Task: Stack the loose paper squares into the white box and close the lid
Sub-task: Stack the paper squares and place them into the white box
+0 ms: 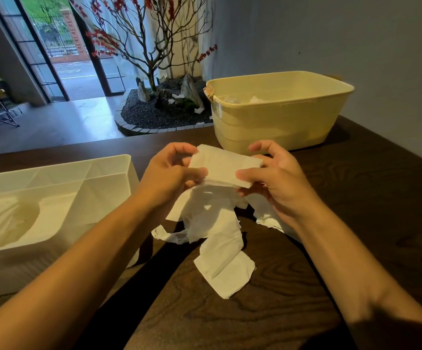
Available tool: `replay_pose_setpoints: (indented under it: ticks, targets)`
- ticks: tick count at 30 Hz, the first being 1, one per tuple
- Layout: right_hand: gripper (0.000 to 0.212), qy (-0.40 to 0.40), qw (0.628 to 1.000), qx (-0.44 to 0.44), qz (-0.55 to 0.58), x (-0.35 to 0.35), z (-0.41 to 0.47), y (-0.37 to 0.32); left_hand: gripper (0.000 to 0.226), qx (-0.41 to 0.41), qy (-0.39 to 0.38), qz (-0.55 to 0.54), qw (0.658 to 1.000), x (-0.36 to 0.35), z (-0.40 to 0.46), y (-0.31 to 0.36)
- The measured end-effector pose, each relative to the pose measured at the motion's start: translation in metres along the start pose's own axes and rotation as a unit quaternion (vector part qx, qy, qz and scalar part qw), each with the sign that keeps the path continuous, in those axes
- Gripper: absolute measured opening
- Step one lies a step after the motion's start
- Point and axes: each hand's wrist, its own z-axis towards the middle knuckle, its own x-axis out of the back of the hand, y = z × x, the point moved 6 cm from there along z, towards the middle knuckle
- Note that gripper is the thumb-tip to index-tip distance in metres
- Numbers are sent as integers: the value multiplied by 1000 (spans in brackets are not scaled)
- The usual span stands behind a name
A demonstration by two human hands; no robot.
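A: What is held by the hands?

B: A folded stack (223,168) of white paper squares is held above the tabletop (356,203). Its left end is pinched by the left hand (169,173), thumb on top and fingers curled beneath. Its right end is pinched by the right hand (278,180) in the same way.

A: Where are the loose squares placed relative to that stack?

B: A crumpled heap of paper (212,223) is seen on the tabletop directly below the stack, with one strip trailing toward the person. More paper is partly hidden under the right hand.

A: And the white box?

B: The box (109,173) is set to the left of the stack, on the tabletop, lidless and open. Rumpled paper is seen inside it.

A: What else is shown?

B: A yellow tub (275,122) is placed just beyond the stack, to the right. Bits of white are seen inside it, but what they are cannot be told. A bare-branched tree (152,46) with red leaves is seen further behind, on the floor.
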Motion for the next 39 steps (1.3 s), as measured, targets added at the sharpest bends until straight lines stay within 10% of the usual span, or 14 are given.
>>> replay_pose_setpoints:
  ticks: [10,14,21,26,39]
  targets:
    - [22,-120,984,-51,-124,-22,-6,18,23,116,-33,-72,990,-11,-8,-19]
    - [12,-70,978,-44,-190,-17,0,26,17,73,79,-64,992,18,-3,-20]
    - [57,-104,787,-34,-608,-27,2,55,9,53,71,118,989,36,-12,-22]
    - [19,-100,846,-53,-520,-16,3,47,11,58,29,198,978,36,-18,-14]
    - [49,2,905,-80,-418,3,12,42,19,175,77,151,970,9,-13,-48]
